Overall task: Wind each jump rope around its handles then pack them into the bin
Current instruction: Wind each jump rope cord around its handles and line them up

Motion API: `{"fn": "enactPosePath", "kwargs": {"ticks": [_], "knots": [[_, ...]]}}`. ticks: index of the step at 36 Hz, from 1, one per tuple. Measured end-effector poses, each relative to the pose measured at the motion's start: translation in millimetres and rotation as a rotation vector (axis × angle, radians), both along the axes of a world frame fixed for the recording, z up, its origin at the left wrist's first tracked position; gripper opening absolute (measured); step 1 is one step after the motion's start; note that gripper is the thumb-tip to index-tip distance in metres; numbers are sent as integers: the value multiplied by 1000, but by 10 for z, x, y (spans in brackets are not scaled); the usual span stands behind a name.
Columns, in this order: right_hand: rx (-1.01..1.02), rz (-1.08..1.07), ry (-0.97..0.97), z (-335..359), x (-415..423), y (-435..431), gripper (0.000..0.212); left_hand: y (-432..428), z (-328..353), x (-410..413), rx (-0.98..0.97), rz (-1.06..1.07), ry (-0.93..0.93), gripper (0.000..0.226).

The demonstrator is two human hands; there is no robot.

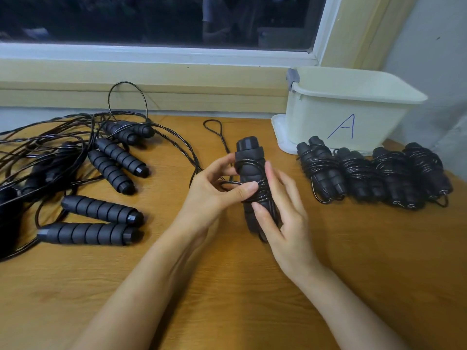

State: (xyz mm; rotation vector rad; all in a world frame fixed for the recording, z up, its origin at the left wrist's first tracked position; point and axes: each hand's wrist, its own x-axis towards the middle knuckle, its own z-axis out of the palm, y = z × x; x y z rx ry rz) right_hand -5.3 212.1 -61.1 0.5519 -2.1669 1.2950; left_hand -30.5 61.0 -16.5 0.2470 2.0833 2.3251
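Writing: a blue handwritten "A" (342, 126) is showing on the front wall of the cream bin (316, 114).
Left hand: the left hand (212, 190) is coming in from the lower left. Its thumb is pressing across the coils and its fingers are curling round behind, so its grip is pinching the handle pair (249, 157).
Right hand: the right hand (280, 218) is coming in from the lower right, palm turned toward the pair. Its fingers are lying nearly straight along the lower half, with the forefinger resting on the front (the thumb is hidden). Its grip is loose and not closing round anything.
Handle pair: two black foam handles are being held together above the middle of the table (227, 286). They are standing nearly upright and tilting a little, with black cord wound in several turns round their middle.
Loose cord: the unwound tail (214, 128) is trailing back from behind the left hand and ending in a narrow loop on the table.
Wound ropes: four finished bundles (374, 175) are lying side by side in a row just in front of the bin.
Unwound ropes: a tangle of cords and handles (111, 168) is lying at the left.
Bin: it is standing at the right rear on a white lid (278, 132), and its inside is not showing.
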Motion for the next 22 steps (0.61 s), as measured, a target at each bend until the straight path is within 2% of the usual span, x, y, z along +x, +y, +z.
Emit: {"fn": "enactPosePath", "kwargs": {"ticks": [10, 13, 18, 22], "knots": [[-35, 43, -31, 13, -39, 51, 60, -31, 21, 12, -81, -13, 13, 67], [-103, 102, -101, 31, -31, 72, 60, -64, 27, 7, -93, -42, 14, 66], [-240, 198, -229, 83, -20, 98, 57, -77, 32, -7, -68, -71, -15, 51], [-269, 202, -262, 70, -20, 97, 56, -67, -10, -33, -55, -28, -36, 60]]}}
